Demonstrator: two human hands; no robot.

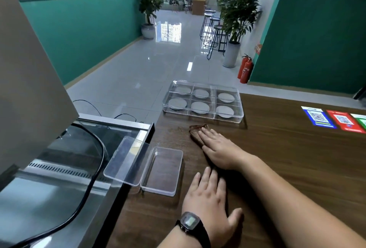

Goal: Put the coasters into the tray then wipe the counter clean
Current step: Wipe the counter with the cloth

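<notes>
Counter (277,168): dark wood-grain top, filled the lower right of the frame; a faint wet smear showed left of the cloth.
Steel unit (49,198): lower left, glass-topped, with a black cable (95,168) looping across it.
Tray (203,101): clear plastic, six compartments, sat at the counter's far edge, centre frame.
Coasters (200,107): six grey round discs, one flat in each compartment of the tray.
Clear box (161,171): small, open, lower centre-left on the counter; its hinged lid hung over the counter's left edge.
Left hand (210,204): lower centre, palm down, fingers straight and flat on the counter, holding nothing; black digital watch (189,223) on the wrist.
Right hand (219,148): centre, just below the tray, fingers straight and together, pressing flat on the cloth.
Cloth (196,132): small, brown, mostly under the right fingertips, near the tray but apart from it.
Stickers (336,119): blue, red and green QR labels, far right on the counter.
</notes>
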